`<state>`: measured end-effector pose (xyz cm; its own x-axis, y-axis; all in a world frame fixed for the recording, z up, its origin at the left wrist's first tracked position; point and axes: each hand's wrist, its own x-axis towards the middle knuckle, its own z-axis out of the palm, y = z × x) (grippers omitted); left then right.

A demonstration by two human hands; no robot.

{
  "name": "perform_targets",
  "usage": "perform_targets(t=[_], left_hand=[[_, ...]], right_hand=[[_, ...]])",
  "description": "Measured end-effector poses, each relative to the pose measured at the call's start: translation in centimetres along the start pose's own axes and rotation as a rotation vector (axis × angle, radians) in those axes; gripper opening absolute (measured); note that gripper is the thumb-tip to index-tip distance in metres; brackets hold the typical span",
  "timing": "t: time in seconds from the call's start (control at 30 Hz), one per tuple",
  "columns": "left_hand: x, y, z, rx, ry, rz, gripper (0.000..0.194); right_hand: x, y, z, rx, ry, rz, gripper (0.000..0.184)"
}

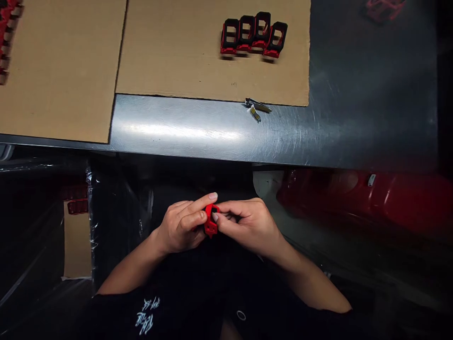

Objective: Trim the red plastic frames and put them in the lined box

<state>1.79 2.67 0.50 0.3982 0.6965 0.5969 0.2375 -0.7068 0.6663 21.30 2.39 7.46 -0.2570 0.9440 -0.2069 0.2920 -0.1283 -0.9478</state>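
A brushed steel surface [212, 127], marked with fine scratches, stretches across the view beyond the hands, with sheets of corrugated cardboard lying on it. Held between the two hands, a small red plastic piece [211, 227] shows a rectangular opening and a pointed lower end; no black part is visible on it. The left hand [180, 224] is curled closed, its fingers gripping one side of the piece. The right hand [247, 226] is also nearly closed, pinching the other side with its fingertips. Fingers hide much of the piece.

Beyond the hands, four black frames with red bases [254, 46] stand in a tight row on the nearer cardboard sheet [177, 56]. Their open windows have crisp, squared edges. Ahead of the left hand, another cardboard sheet [60, 75] carries more red-and-black pieces [5, 40], cut off by the view's edge. Small metal clippers [257, 109] rest on the steel, touching the cardboard's edge. Left of the left hand hangs crinkled clear plastic sheeting [90, 212]. Right of the right hand, a glossy red shape [354, 198] is too blurred to identify.
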Motion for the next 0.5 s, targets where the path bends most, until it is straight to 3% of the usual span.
perform_targets(t=[0.27, 0.5], left_hand=[[0.41, 0.15, -0.02, -0.038, -0.020, 0.020, 0.074], [-0.24, -0.03, -0.15, 0.008, -0.058, -0.007, 0.067]], right_hand=[[-0.70, 0.21, -1.05, 0.013, -0.077, -0.023, 0.018], [-0.46, 0.36, -0.45, 0.030, -0.043, 0.095, 0.017]])
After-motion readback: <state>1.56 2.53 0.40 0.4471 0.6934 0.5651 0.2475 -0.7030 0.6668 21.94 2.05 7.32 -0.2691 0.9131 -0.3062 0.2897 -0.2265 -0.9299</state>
